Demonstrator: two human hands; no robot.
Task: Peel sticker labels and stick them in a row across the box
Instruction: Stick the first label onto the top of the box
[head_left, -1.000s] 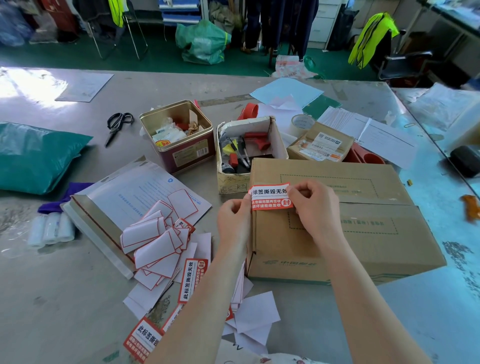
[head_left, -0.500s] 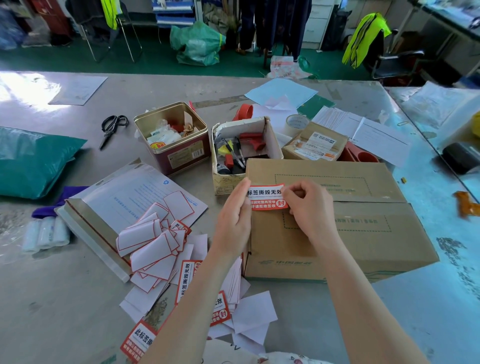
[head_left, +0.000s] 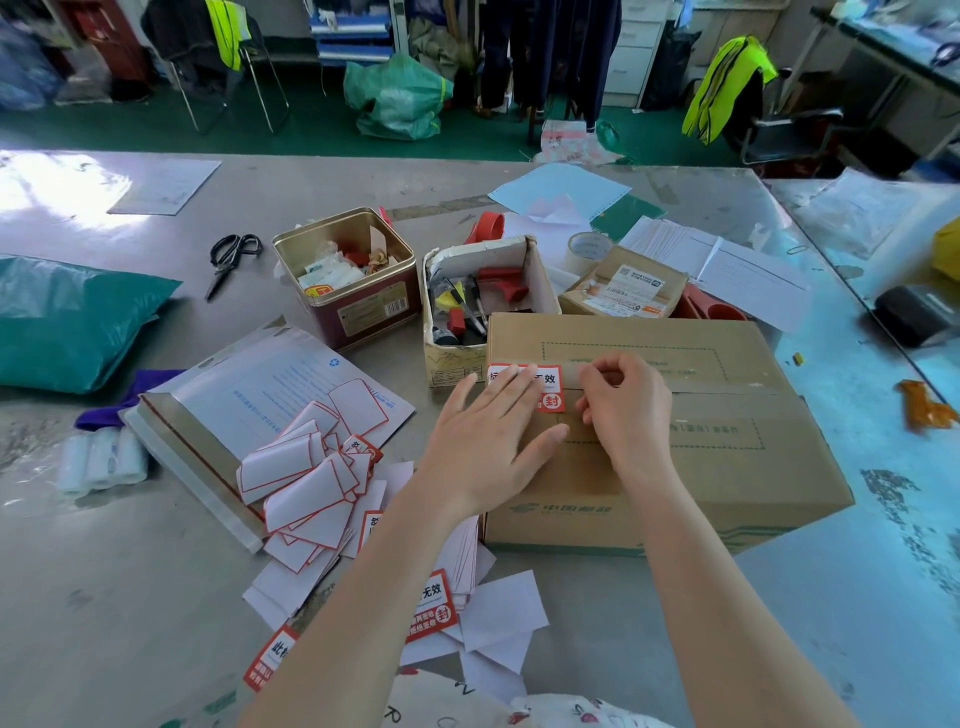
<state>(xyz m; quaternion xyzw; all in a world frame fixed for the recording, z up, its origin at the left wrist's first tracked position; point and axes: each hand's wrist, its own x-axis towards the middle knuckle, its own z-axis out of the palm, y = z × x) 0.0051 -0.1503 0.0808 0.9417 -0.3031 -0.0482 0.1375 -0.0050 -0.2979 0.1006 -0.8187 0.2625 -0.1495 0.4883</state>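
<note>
One thin, floppy sticker (head_left: 545, 387) is going down at the box's (head_left: 727, 467) near-left top corner, left hand (head_left: 488, 436) spreading flat over it, right hand (head_left: 623, 405) pinching its edge, the best place to hold it.

A parcel-packing workroom: tape roll (head_left: 587, 248), shipping box (head_left: 675, 415), hi-vis vests (head_left: 727, 78).

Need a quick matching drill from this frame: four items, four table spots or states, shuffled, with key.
1 scissors
2 red-and-white sticker
3 tin box
4 green mailer bag

A under left hand on carton
B far left table edge
C left of tin
D open, left of white tool box

Pairs: 1-C, 2-A, 3-D, 4-B
</note>
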